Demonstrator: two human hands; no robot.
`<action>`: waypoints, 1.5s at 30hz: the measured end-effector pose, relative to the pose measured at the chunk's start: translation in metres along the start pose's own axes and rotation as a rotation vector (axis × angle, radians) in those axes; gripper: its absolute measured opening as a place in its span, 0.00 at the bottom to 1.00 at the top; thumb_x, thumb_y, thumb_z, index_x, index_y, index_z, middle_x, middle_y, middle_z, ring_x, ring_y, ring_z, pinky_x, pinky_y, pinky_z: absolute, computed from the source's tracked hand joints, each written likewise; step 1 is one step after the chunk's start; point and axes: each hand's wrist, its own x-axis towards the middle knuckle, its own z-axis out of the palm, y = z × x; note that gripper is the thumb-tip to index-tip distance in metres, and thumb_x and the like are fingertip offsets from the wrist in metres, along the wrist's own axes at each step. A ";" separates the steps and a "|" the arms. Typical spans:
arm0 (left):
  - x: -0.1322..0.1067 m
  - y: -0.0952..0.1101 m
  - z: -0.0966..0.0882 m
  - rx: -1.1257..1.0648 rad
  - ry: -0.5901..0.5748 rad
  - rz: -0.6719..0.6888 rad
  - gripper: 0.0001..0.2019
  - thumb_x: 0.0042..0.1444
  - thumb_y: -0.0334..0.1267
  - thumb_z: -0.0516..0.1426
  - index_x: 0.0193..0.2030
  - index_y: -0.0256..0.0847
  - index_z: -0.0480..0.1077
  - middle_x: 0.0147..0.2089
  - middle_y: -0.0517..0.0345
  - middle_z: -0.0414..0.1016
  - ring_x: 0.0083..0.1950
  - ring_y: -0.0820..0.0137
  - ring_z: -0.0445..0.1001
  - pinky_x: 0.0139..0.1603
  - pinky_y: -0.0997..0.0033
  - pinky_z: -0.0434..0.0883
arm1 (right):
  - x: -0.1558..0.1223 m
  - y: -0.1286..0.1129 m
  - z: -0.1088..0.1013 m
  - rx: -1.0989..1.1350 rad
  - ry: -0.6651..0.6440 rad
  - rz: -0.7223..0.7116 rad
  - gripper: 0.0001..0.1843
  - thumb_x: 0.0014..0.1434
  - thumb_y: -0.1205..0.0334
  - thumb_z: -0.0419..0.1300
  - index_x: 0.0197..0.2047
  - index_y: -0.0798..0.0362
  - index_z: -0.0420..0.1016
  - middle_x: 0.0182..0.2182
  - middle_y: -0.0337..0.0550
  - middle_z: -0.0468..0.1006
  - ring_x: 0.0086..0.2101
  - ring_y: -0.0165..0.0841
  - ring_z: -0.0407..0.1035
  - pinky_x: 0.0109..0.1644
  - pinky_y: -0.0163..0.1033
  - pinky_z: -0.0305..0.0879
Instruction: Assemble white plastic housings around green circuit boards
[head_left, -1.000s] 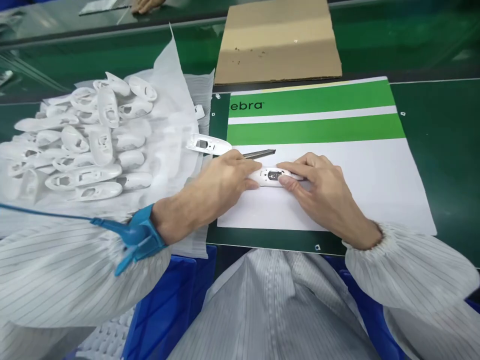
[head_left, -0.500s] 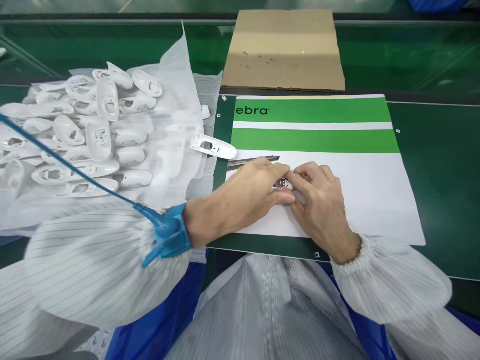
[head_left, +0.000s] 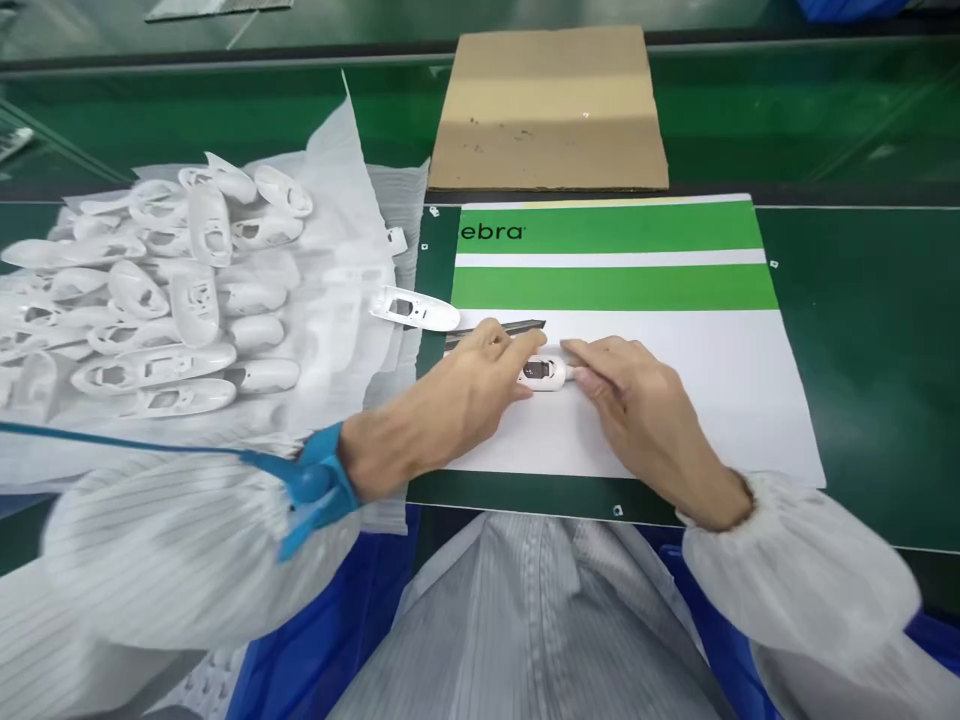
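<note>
A white plastic casing (head_left: 546,373) with a dark rectangular window lies low over the white part of the printed sheet (head_left: 675,400). My left hand (head_left: 487,375) grips its left end between thumb and fingers, covering that part. At the right end, the thumb and fingertips of my right hand (head_left: 634,400) close on a narrow white tip; whether this belongs to the casing is unclear. Just behind my left fingers lies a slim dark metal tool (head_left: 525,327), like tweezers, partly hidden. A single white shell (head_left: 415,308) rests to the left, its end over the sheet's edge.
Many white plastic shells (head_left: 191,365) are heaped on white foam wrap (head_left: 337,300) at the left. A cardboard piece (head_left: 551,110) stands behind the sheet. A blue wrist strap (head_left: 322,480) with its cord crosses my left sleeve. The bench top (head_left: 862,350) is green.
My hands have drawn apart slightly, the left moving leftward, so the casing and its dark window show more. The whole view has shifted a little.
</note>
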 end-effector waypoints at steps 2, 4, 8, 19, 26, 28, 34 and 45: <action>0.001 0.001 -0.010 -0.053 -0.067 -0.063 0.21 0.64 0.35 0.57 0.63 0.39 0.61 0.57 0.47 0.73 0.58 0.60 0.71 0.56 0.59 0.71 | 0.001 0.001 -0.009 0.110 -0.033 0.044 0.16 0.68 0.64 0.52 0.53 0.51 0.77 0.45 0.45 0.79 0.44 0.36 0.71 0.50 0.44 0.68; 0.003 0.001 -0.018 -0.129 -0.122 -0.080 0.20 0.66 0.38 0.55 0.63 0.41 0.62 0.60 0.51 0.73 0.61 0.61 0.71 0.58 0.60 0.70 | 0.000 -0.001 -0.014 0.175 -0.048 0.084 0.14 0.68 0.65 0.54 0.51 0.50 0.79 0.45 0.44 0.80 0.44 0.35 0.72 0.48 0.42 0.70; 0.004 0.001 -0.026 -0.182 -0.136 -0.067 0.18 0.66 0.41 0.55 0.61 0.44 0.65 0.61 0.54 0.73 0.61 0.62 0.72 0.58 0.61 0.70 | -0.002 -0.004 -0.016 0.201 -0.034 0.091 0.13 0.67 0.65 0.55 0.50 0.50 0.80 0.44 0.44 0.80 0.43 0.34 0.73 0.47 0.41 0.70; -0.006 0.015 0.013 -0.092 0.092 0.026 0.13 0.59 0.29 0.60 0.51 0.34 0.69 0.50 0.49 0.75 0.51 0.61 0.70 0.53 0.57 0.72 | -0.013 -0.004 -0.012 -0.023 -0.083 0.048 0.14 0.66 0.57 0.58 0.53 0.48 0.78 0.45 0.41 0.80 0.44 0.36 0.70 0.48 0.43 0.66; -0.014 0.012 0.022 -0.121 0.181 0.027 0.15 0.60 0.31 0.60 0.54 0.35 0.66 0.52 0.49 0.72 0.53 0.61 0.67 0.55 0.57 0.71 | 0.000 -0.011 -0.027 -0.114 0.004 0.007 0.12 0.67 0.63 0.56 0.48 0.53 0.79 0.43 0.44 0.80 0.42 0.34 0.72 0.46 0.40 0.68; -0.016 0.011 0.019 -0.112 0.184 -0.013 0.16 0.60 0.32 0.61 0.53 0.35 0.67 0.51 0.49 0.72 0.52 0.61 0.67 0.54 0.57 0.71 | 0.007 -0.013 -0.028 -0.137 -0.038 -0.029 0.12 0.66 0.63 0.57 0.48 0.53 0.80 0.42 0.44 0.80 0.42 0.35 0.73 0.47 0.41 0.68; -0.022 0.014 0.021 -0.033 0.181 0.001 0.09 0.64 0.34 0.57 0.50 0.35 0.68 0.48 0.48 0.72 0.51 0.60 0.68 0.53 0.55 0.71 | 0.006 -0.018 -0.011 -0.332 -0.088 -0.144 0.09 0.62 0.62 0.62 0.45 0.53 0.79 0.41 0.45 0.78 0.41 0.38 0.70 0.42 0.43 0.68; -0.011 0.019 0.031 0.052 0.087 -0.006 0.11 0.67 0.31 0.48 0.53 0.36 0.66 0.50 0.49 0.68 0.50 0.60 0.65 0.47 0.58 0.68 | -0.010 -0.015 0.005 -0.407 -0.073 -0.201 0.16 0.64 0.73 0.55 0.55 0.58 0.71 0.43 0.49 0.74 0.41 0.37 0.64 0.44 0.43 0.67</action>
